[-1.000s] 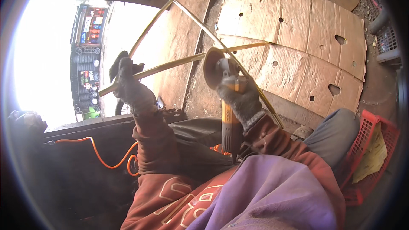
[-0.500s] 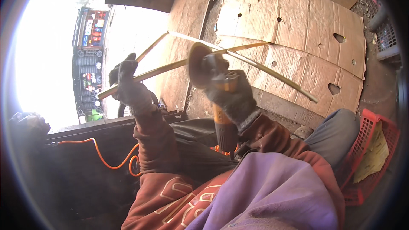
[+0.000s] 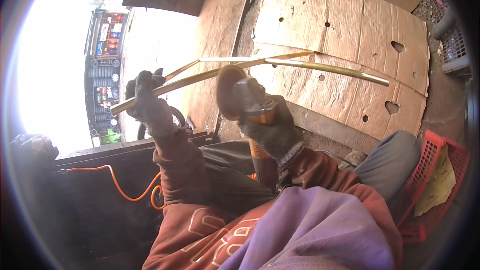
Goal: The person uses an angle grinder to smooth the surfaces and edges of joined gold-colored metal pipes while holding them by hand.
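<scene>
My gloved left hand (image 3: 149, 101) is closed around one tube of a bent metal tube frame (image 3: 187, 82), close to that tube's left end. The frame has a brassy shine, and its bars reach out to the right over the cardboard. In my gloved right hand (image 3: 274, 129) is an angle grinder (image 3: 262, 116) with an orange and dark body, its handle pointing down toward my lap. The grinder's round brown disc (image 3: 230, 92) stands on edge at the near tube. Whether disc and tube touch, I cannot tell.
Flattened cardboard (image 3: 345, 70) with several holes covers the ground ahead on the right. A red plastic crate (image 3: 422, 190) holds a yellowish sheet beside my right knee. On the left, an orange cord (image 3: 120, 187) hangs against a dark panel (image 3: 90, 210). Bright daylight fills the far left.
The tube frame has tilted in my left hand, so its right bar's end swung up and to the right. The grinder has dropped slightly, and its disc shows more face-on.
</scene>
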